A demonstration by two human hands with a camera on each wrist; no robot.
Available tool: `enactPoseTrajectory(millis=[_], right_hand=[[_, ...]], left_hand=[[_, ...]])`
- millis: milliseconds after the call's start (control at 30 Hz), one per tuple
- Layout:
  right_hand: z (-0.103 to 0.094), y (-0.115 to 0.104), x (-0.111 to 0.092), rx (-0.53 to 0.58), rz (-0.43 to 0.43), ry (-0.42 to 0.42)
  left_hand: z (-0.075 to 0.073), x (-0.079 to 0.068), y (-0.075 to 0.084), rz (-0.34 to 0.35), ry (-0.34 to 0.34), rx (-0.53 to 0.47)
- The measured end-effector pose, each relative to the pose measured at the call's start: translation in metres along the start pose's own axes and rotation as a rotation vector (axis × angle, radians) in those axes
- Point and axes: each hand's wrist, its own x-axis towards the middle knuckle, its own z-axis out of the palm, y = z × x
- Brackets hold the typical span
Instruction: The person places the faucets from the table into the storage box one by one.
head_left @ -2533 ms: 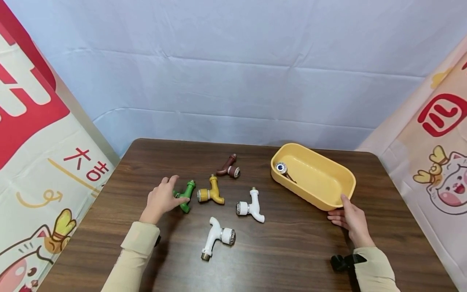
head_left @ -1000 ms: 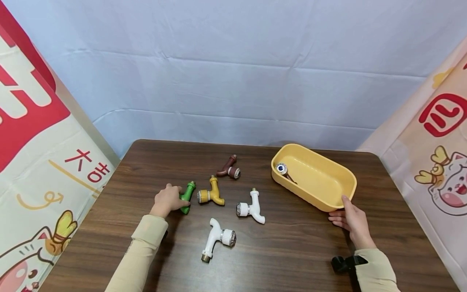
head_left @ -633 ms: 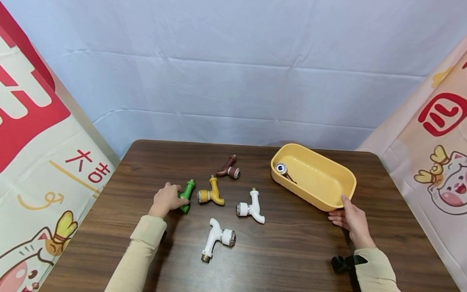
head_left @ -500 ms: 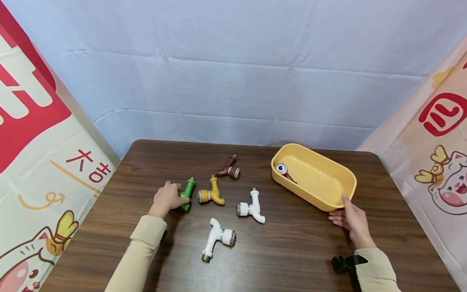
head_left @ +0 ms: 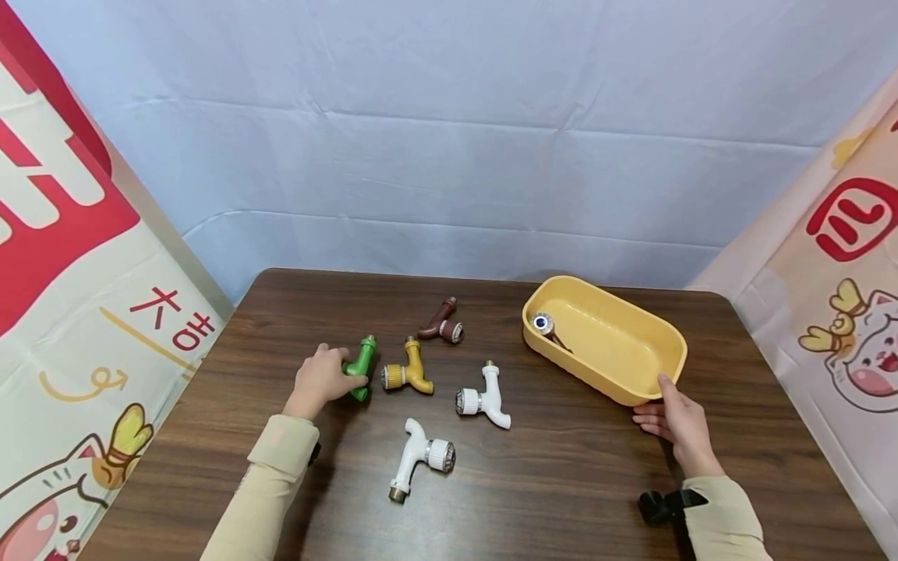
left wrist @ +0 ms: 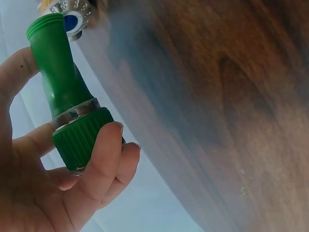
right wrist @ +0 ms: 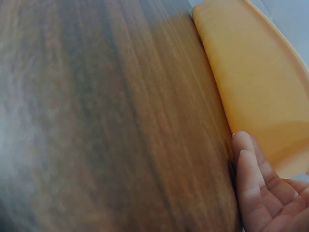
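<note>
Left hand (head_left: 321, 382): curled round the green tap, thumb and fingers pinching its ribbed knob (left wrist: 81, 137), so a narrow grip with no gap I can spot
Green tap (head_left: 362, 361): right there in that grip, body sticking out to the right of the palm; can't tell if any of it touches the table (head_left: 561, 483)
Green tap's pointing: long axis runs mostly away from the person with a slight lean right, collared end far, spout end near, knob turned back into the hand
Yellow tap (head_left: 414, 365): just beside the grip on its right, knob facing the green one
Brown tap (head_left: 440, 318): right of the grip and farther out
First white tap (head_left: 412, 448): right of the grip but nearer the person
Second white tap (head_left: 490, 389): farther right, past the yellow one
Yellow tray (head_left: 606, 335): the relation that matters most imo, well to the right of the grip and a bit farther out, long axis slanting far left to near right, so its left end is closest to the green tap
Silver-knobbed tap (head_left: 542, 323): inside the tray, at that left end
Right hand (head_left: 684, 428): holds the tray's near right corner, thumb at the rim, well apart from the green tap, so the left is the nearer hand there
</note>
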Motion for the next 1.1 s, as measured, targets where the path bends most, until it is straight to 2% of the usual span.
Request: enactPoseTrajectory(millis=[1100], right_hand=[[0.001, -0.001, -0.001, 0.005, -0.001, 0.009]], left_hand=[[-0.014, -0.003, 0.020, 0.057, 0.122, -0.004]])
